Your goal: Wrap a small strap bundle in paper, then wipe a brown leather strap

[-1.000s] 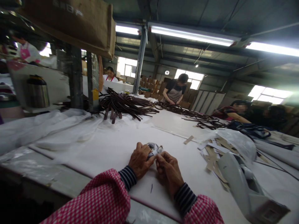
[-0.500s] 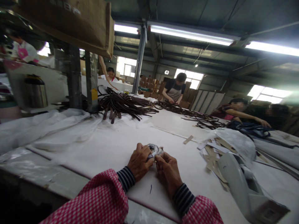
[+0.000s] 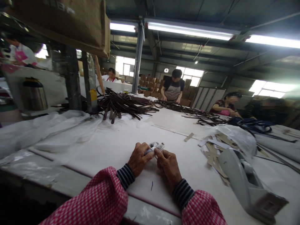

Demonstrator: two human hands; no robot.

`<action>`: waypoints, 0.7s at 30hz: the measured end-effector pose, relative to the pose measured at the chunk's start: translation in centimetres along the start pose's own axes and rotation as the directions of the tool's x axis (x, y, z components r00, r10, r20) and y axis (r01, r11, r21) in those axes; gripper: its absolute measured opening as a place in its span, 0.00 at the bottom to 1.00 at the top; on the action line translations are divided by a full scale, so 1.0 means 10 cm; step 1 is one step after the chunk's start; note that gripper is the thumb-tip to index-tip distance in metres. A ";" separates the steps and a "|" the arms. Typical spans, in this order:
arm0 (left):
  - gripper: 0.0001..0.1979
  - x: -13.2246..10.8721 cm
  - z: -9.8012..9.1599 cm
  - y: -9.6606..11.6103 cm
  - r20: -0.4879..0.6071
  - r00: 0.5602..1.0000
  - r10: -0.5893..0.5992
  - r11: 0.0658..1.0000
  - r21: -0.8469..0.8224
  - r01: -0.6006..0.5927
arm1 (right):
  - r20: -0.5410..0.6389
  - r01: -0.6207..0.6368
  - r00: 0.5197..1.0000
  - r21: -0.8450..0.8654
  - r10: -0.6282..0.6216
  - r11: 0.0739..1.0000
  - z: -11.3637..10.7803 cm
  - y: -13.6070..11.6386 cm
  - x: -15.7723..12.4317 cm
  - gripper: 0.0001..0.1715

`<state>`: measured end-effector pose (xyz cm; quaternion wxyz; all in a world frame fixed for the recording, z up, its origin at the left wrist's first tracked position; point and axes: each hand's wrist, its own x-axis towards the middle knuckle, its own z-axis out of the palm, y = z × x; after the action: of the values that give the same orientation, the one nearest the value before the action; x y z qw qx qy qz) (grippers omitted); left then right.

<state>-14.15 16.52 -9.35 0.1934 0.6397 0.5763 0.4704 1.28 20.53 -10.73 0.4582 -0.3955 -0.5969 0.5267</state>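
Both hands, left hand [image 3: 138, 159] and right hand [image 3: 168, 165], pinched a small pale wrapped metal fitting [image 3: 156, 146] above the white worktop [image 3: 112, 147]. Such a fingertip hold looked slippery; the fitting might drop.

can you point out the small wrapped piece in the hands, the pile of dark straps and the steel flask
small wrapped piece [image 3: 156, 146], head view, on its pale wrapping above the fingertips
pile of dark straps [image 3: 124, 104], head view, on the middle of the heap
steel flask [image 3: 33, 95], head view, on its shiny body
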 end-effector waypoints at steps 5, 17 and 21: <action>0.11 0.03 -0.07 0.03 0.033 0.995 -0.095 0.992 -0.079 0.098 | 0.062 0.078 0.995 -0.020 -0.077 0.997 0.00 -0.04 -0.04 0.28; 0.12 0.05 -0.11 0.06 0.018 0.995 -0.099 0.995 0.012 0.099 | 0.212 0.603 0.711 -0.674 -0.671 0.426 -0.15 -0.11 -0.12 0.12; 0.11 0.03 -0.09 0.04 0.060 0.996 -0.062 0.995 0.076 0.057 | 0.390 0.660 0.657 -0.711 -0.645 0.242 -0.14 -0.12 -0.17 0.17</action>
<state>-14.67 16.45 -8.50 0.2011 0.6432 0.6060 0.4226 3.06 19.11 -9.76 0.3943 -0.2688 -0.8777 -0.0433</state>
